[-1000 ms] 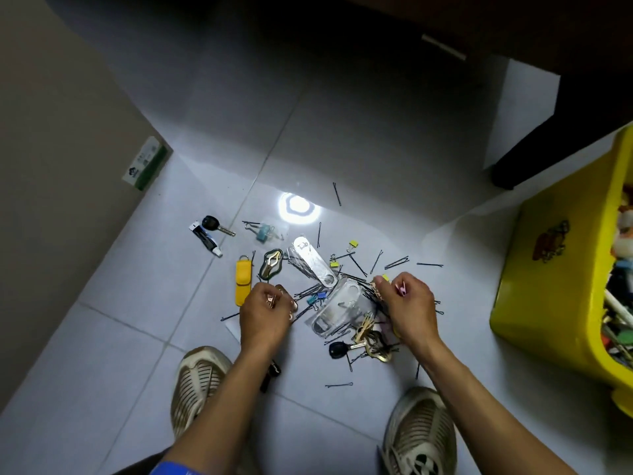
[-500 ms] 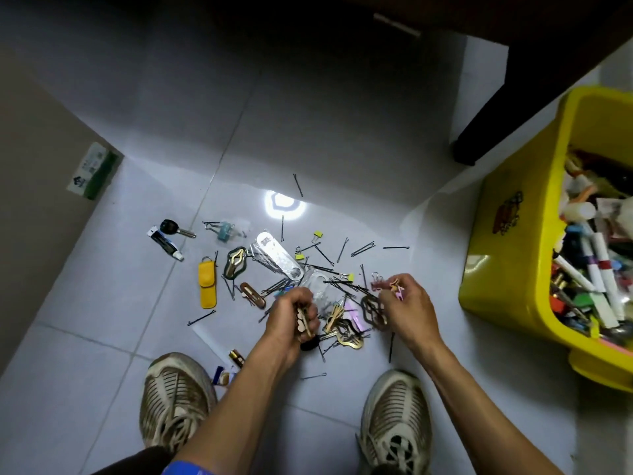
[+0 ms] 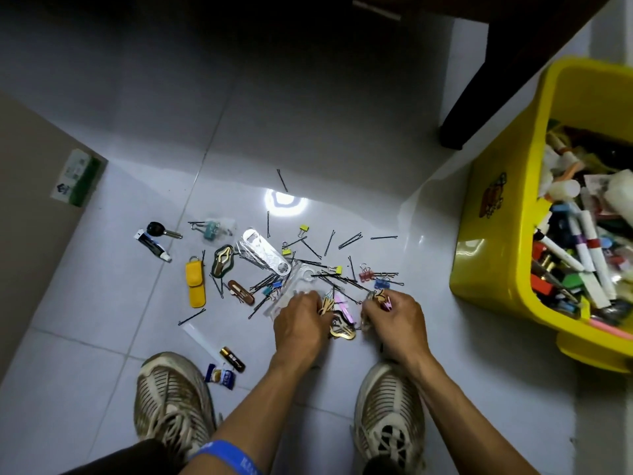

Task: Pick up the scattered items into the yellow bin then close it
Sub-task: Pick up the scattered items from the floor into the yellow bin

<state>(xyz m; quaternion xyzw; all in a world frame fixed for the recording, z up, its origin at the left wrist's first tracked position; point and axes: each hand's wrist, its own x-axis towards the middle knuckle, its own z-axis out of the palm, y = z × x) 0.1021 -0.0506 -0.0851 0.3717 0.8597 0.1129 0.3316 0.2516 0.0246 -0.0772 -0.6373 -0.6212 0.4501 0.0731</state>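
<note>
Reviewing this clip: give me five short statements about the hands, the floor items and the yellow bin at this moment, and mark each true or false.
1. The yellow bin stands on the person's right, with no lid on it. True.
2. The yellow bin is empty. False: it is packed with markers and other small things.
3. The left hand and the right hand are both down in the pile of scattered hairpins and clips. True.
4. The yellow pouch is in the left hand. False: it lies on the floor tile, apart from both hands.
5. The black car key is inside the bin. False: it lies on the floor at the far left of the scatter, beside a small tube.
</note>
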